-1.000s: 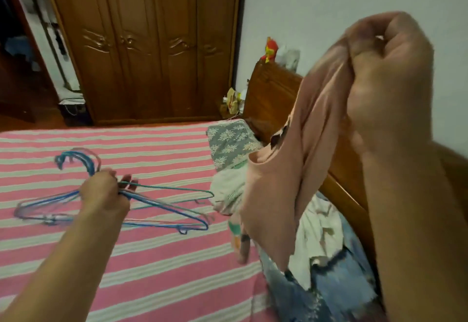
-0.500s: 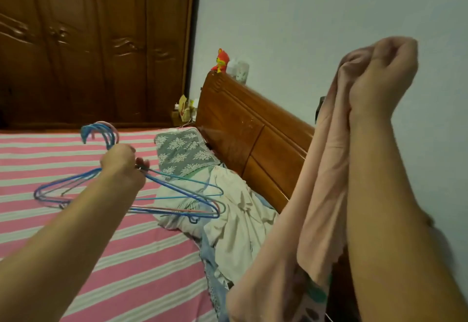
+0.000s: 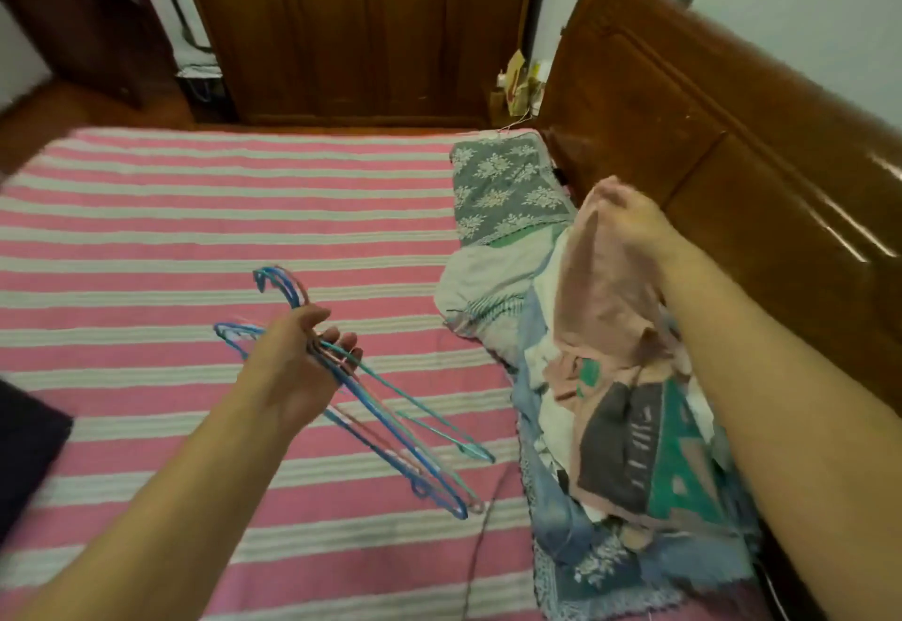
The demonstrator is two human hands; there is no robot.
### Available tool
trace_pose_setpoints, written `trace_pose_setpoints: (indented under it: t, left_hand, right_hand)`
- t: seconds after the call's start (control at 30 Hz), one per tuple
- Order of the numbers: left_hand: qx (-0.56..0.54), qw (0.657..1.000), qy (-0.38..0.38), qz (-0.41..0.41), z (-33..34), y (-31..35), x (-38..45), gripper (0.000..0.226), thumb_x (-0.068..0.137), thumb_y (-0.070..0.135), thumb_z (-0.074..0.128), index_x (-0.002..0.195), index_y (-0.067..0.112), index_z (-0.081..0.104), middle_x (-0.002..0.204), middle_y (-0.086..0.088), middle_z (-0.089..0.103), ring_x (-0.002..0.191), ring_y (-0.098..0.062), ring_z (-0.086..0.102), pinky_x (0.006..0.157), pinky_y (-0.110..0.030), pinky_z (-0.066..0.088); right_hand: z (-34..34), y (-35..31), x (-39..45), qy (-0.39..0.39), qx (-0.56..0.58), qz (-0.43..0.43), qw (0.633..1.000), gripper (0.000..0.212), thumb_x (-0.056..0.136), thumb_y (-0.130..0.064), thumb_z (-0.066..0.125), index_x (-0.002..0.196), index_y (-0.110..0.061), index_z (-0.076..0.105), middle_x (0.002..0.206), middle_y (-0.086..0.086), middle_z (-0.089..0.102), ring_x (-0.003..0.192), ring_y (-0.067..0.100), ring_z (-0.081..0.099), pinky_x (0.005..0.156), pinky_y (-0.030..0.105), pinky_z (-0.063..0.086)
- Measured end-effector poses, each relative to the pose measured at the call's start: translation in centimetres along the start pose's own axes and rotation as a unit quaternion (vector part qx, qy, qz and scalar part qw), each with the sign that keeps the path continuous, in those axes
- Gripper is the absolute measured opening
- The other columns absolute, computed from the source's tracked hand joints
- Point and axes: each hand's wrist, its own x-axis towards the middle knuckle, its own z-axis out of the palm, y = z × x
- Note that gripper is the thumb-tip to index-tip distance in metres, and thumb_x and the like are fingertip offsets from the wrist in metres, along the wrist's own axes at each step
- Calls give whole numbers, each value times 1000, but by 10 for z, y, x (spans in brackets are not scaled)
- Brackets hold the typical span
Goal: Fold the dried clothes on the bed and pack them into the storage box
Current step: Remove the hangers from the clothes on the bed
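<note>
Fingers (image 3: 622, 203) of the right hand (image 3: 639, 225) pinch the top edge of a pink shirt (image 3: 605, 308), which now trails down onto the heap of clothes (image 3: 551, 376) beside the wooden headboard (image 3: 683, 98); half a second ago the same hand held the shirt up high against the wall, so the garment has come down toward the bed (image 3: 195, 230). The left hand (image 3: 293, 366), curled round a bundle of blue wire hangers (image 3: 390, 425), has dropped lower over the pink striped sheet and turned, the hangers now slanting toward the clothes instead of lying level.

The shirt appears freed of its hanger, its printed front (image 3: 649, 454) draped over the pile near a grey patterned pillow (image 3: 502, 191). Nothing here is folded yet, and no storage box shows anywhere in view. A dark object (image 3: 24, 445) pokes in at the left edge, too cropped to identify.

Judging by this, the work sits at its early stage: stripping hangers. The hangers likely need setting aside before both hands can spread the shirt flat on the open stretch of sheet and begin folding.
</note>
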Motion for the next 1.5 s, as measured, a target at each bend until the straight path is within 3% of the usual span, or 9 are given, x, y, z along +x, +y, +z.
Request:
trace_pose_setpoints:
  t: [0.1, 0.27, 0.5, 0.67, 0.77, 0.83, 0.9, 1.23, 1.5]
  left_hand:
    - [-11, 1000, 4, 5, -39, -14, 3, 11, 100, 14, 54, 90, 10, 55, 80, -10, 48, 78, -29, 60, 86, -40, 51]
    - [-28, 997, 5, 68, -100, -28, -13, 12, 104, 5, 45, 104, 7, 56, 82, -12, 57, 93, -38, 65, 91, -46, 52]
    - [110, 972, 21, 205, -197, -19, -82, 32, 98, 20, 54, 126, 5, 57, 112, -20, 70, 111, -36, 69, 90, -50, 51]
    - [298, 917, 100, 244, -287, -5, -133, 25, 101, 33, 60, 126, 30, 64, 97, -13, 75, 93, -25, 74, 81, -44, 61]
    - [502, 801, 238, 226, -344, -1, -158, 44, 83, 75, 47, 102, 42, 69, 77, 4, 72, 80, -18, 71, 76, -42, 57]
    - [577, 716, 328, 218, -375, 2, -176, 56, 86, 77, 40, 75, 28, 63, 68, 3, 64, 76, -24, 66, 65, -38, 50]
    - [572, 685, 373, 254, -402, 9, -196, 54, 94, 66, 48, 62, 23, 55, 71, 0, 60, 77, -29, 64, 63, -38, 44]
    - [486, 641, 535, 258, -559, 16, -303, 37, 98, 36, 58, 83, 7, 75, 87, -18, 71, 86, -40, 67, 74, -44, 49]
    - [213, 693, 582, 367, -696, -23, -378, 30, 93, 47, 62, 88, 19, 71, 94, 8, 65, 83, 0, 62, 81, -26, 50]
  right_hand:
    - [94, 36, -51, -194, 50, 54, 978, 17, 106, -15, 47, 109, -16, 63, 117, 10, 68, 97, 20, 67, 78, 30, 51]
    - [222, 29, -157, -449, 51, 48, 891, 23, 104, -27, 51, 120, -16, 64, 116, 3, 72, 98, 15, 67, 93, 34, 53]
    - [318, -9, -288, -635, 107, 97, 759, 26, 108, -24, 45, 125, -9, 56, 98, 16, 71, 76, 30, 67, 75, 41, 58]
    - [366, -13, -373, -654, 184, 118, 724, 21, 107, -12, 41, 119, -3, 56, 76, 12, 61, 56, 21, 51, 55, 30, 44]
    - [395, -18, -421, -646, 191, 122, 728, 22, 106, -10, 41, 116, 1, 58, 78, 15, 63, 53, 20, 52, 49, 27, 45]
    - [413, -29, -450, -652, 159, 102, 734, 24, 107, -14, 42, 118, 0, 59, 83, 16, 65, 54, 21, 55, 48, 28, 47]
    - [430, -45, -481, -656, 128, 92, 738, 24, 107, -16, 43, 116, -2, 61, 85, 17, 67, 51, 21, 56, 47, 28, 46]
    - [532, -108, -649, -692, 52, 73, 716, 25, 108, -16, 40, 107, -6, 63, 94, 7, 75, 65, 23, 67, 53, 36, 56]
    - [641, -143, -730, -787, -79, 16, 612, 20, 107, -13, 40, 111, -4, 57, 81, 9, 69, 57, 21, 68, 52, 31, 53]
